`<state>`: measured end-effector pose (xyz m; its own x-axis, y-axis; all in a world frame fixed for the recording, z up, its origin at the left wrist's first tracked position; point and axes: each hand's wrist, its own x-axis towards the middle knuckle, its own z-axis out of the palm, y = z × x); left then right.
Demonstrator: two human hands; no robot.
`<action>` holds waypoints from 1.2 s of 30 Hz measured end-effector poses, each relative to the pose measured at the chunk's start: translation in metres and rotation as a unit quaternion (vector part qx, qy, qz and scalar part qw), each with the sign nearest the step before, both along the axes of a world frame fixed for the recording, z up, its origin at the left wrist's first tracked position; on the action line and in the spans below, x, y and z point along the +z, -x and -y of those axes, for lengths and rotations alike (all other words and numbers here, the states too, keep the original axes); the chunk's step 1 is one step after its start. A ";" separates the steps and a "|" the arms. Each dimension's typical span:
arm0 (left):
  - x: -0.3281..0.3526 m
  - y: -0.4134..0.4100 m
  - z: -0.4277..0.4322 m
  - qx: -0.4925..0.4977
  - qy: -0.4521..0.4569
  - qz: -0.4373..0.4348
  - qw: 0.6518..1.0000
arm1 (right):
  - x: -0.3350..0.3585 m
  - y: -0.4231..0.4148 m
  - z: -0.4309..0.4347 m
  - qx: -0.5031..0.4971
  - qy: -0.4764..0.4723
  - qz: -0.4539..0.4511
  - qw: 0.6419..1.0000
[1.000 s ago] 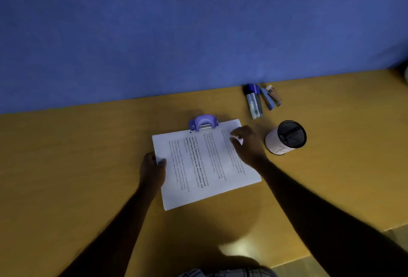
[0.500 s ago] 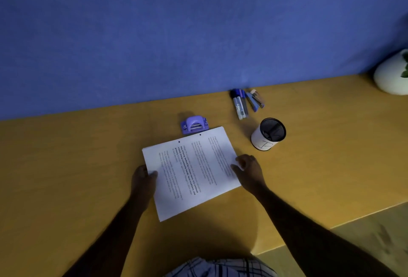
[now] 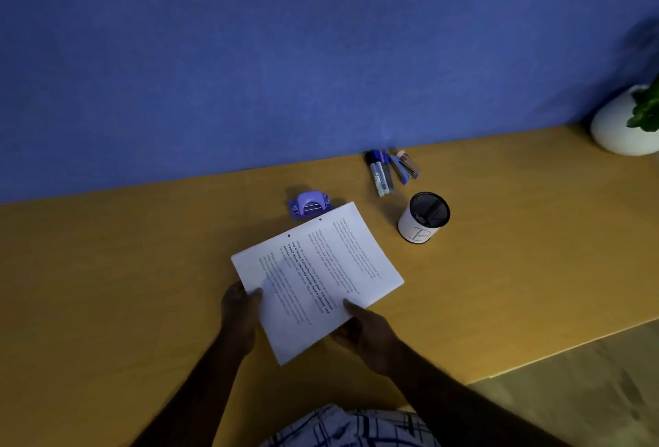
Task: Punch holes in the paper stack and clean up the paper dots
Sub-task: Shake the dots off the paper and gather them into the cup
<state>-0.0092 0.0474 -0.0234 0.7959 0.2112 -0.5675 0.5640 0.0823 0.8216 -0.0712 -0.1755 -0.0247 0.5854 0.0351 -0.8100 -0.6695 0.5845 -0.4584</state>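
The white printed paper stack (image 3: 321, 279) sits over the yellow wooden tabletop (image 3: 142, 268), held at both sides. The left hand (image 3: 239, 304) grasps its left edge and the right hand (image 3: 369, 334) pinches its near edge, thumb on top. 2 holes show along its far edge, just beside the small purple plastic hole punch (image 3: 309, 204). The white cylindrical cup (image 3: 422, 220) stands to the right.

Open desk (image 3: 142, 268) stretches left of the hole punch (image 3: 309, 204); markers (image 3: 383, 173) and a pen cup (image 3: 422, 229) stand close on its right.
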 end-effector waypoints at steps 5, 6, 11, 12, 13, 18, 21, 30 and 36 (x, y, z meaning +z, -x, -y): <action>0.005 0.005 0.009 -0.011 0.007 0.014 1.000 | 0.004 -0.012 -0.003 -0.082 -0.016 0.076 0.994; 0.006 0.006 0.008 -0.017 0.013 0.017 1.000 | 0.006 -0.014 0.000 -0.079 0.007 0.083 0.993; 0.010 0.007 0.003 -0.056 0.025 0.032 0.998 | 0.017 -0.020 0.020 -0.051 0.133 0.131 0.981; 0.010 0.006 0.001 -0.050 0.028 0.033 0.998 | 0.020 -0.021 0.024 -0.044 0.153 0.149 0.976; 0.011 0.004 -0.001 -0.043 0.025 0.033 0.998 | 0.023 -0.022 0.028 -0.036 0.172 0.167 0.970; 0.023 -0.009 -0.016 -0.037 -0.038 0.063 0.997 | 0.043 -0.034 0.045 0.027 0.277 0.265 0.923; 0.041 -0.020 -0.018 -0.109 -0.065 0.101 0.987 | 0.063 -0.044 0.051 0.056 0.297 0.323 0.897; 0.102 -0.036 0.011 -0.191 -0.109 0.269 0.938 | 0.110 -0.055 0.042 0.072 0.316 0.407 0.854; 0.112 -0.026 0.020 -0.175 -0.111 0.307 0.929 | 0.124 -0.059 0.041 0.035 0.297 0.417 0.858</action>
